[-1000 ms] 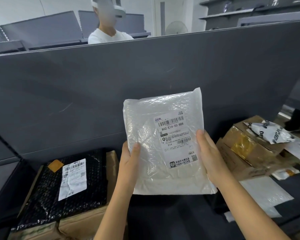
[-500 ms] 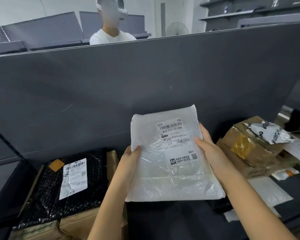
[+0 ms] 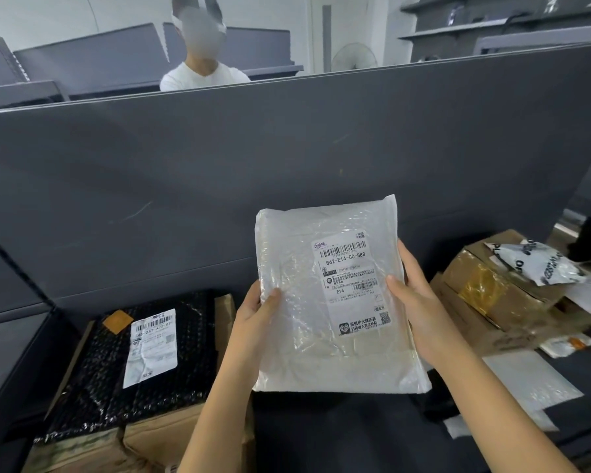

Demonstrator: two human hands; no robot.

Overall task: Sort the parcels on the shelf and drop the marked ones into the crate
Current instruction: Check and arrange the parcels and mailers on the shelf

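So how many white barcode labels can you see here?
2: one on the translucent white plastic bubble mailer held by the left hand and right hand, one on the black bubble-wrapped parcel lower left. Others may be hidden.

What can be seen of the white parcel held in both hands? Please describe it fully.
The white parcel is a flat, translucent plastic mailer, glossy and wrinkled. A white label with barcodes, a QR code and the number 862-E14-00-888 sits on the right half of its front. It is held nearly upright, label toward the camera, before the grey partition. The left hand grips its left edge and the right hand its right edge, thumbs on the front.
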